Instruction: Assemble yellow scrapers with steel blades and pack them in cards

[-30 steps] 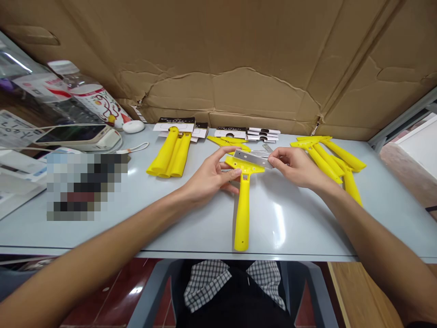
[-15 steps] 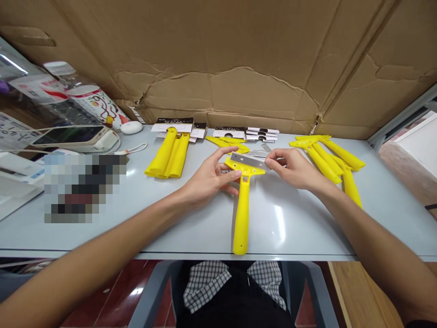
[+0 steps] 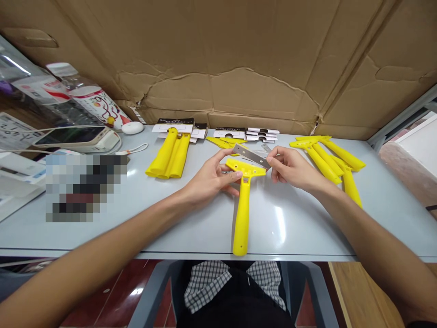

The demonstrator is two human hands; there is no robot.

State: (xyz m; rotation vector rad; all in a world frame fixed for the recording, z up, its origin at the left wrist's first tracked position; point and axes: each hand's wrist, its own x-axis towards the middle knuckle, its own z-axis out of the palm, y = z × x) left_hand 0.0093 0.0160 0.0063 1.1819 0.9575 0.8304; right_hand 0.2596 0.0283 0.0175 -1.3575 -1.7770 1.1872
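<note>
Between my hands is a yellow scraper handle (image 3: 242, 214), its wide head away from me and its grip reaching toward the table's front edge. My left hand (image 3: 211, 180) grips it at the neck, thumb on top and fingers underneath. A flat metal blade (image 3: 251, 156) with holes is pinched at its right end by my right hand (image 3: 288, 166). The blade slants just beyond the scraper head; whether they touch I cannot tell. Behind it lie yellow head pieces (image 3: 225, 142) and more metal blades (image 3: 266, 148), partly hidden.
Yellow scrapers with header cards (image 3: 170, 155) lie at back left, near stacked cards (image 3: 261, 134). Several yellow handles (image 3: 326, 157) lie at right. A bottle (image 3: 92, 100), a phone (image 3: 71, 136) and a white case (image 3: 132, 128) occupy the left. Cardboard (image 3: 218, 54) walls the back.
The blade's left end has lifted away from the scraper head, and the blade now tilts more. My left hand keeps its hold on the handle.
</note>
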